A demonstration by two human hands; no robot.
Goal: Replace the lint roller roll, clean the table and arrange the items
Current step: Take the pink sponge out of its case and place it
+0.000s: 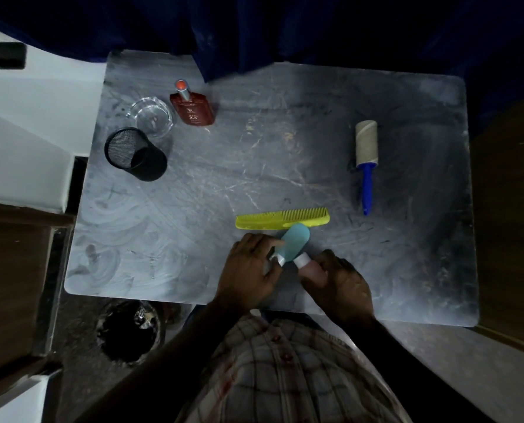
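Note:
A lint roller point(366, 154) with a blue handle and a worn beige roll lies at the right of the grey table point(193, 193). A yellow comb point(282, 218) lies near the front middle. Just below it my left hand point(248, 270) grips a light blue tube-like bottle point(295, 241) by its white end. My right hand point(340, 282) holds a pinkish tube with a white cap point(303, 260), right beside the blue one. Both hands rest on the table's front edge area.
At the back left stand a black mesh cup point(134, 154), a clear glass dish point(152, 116) and a red-brown bottle point(193, 106). A dark blue curtain hangs behind the table. A black bin point(129, 331) sits on the floor at the front left.

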